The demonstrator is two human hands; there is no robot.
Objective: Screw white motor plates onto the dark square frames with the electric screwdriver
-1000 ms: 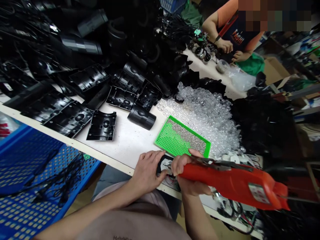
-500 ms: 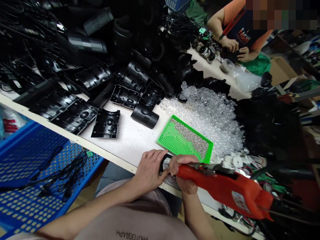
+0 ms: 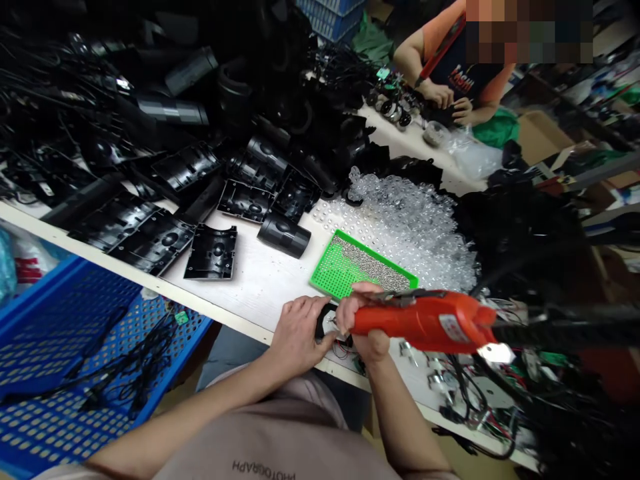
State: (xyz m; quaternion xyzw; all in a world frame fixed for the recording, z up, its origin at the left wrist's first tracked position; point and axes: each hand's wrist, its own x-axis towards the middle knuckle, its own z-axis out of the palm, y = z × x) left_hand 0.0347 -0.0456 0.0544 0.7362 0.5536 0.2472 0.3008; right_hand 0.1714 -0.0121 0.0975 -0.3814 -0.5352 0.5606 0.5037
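My right hand (image 3: 373,341) is wrapped round a red electric screwdriver (image 3: 423,321), which lies nearly level with its tip pointing left. My left hand (image 3: 296,335) grips a small black part with a whitish piece on it (image 3: 327,323) at the table's front edge. The screwdriver's tip meets this part, though my fingers hide some of the contact. Thin red wires show just below the part. Right behind my hands lies a green perforated tray (image 3: 333,277) with many small metal screws heaped along its far side.
Clear plastic pieces (image 3: 415,227) form a pile behind the tray. Black half-shells (image 3: 213,253) lie to the left on the white table (image 3: 245,293). A blue crate (image 3: 165,347) with cables stands below left. Wired parts (image 3: 480,393) lie right. Across the table, a co-worker's hands (image 3: 447,100) handle something dark.
The screwdriver has swung from a downward slant to the right to nearly level, its rear end higher. My left hand keeps its grip on the black part. The view has shifted slightly.
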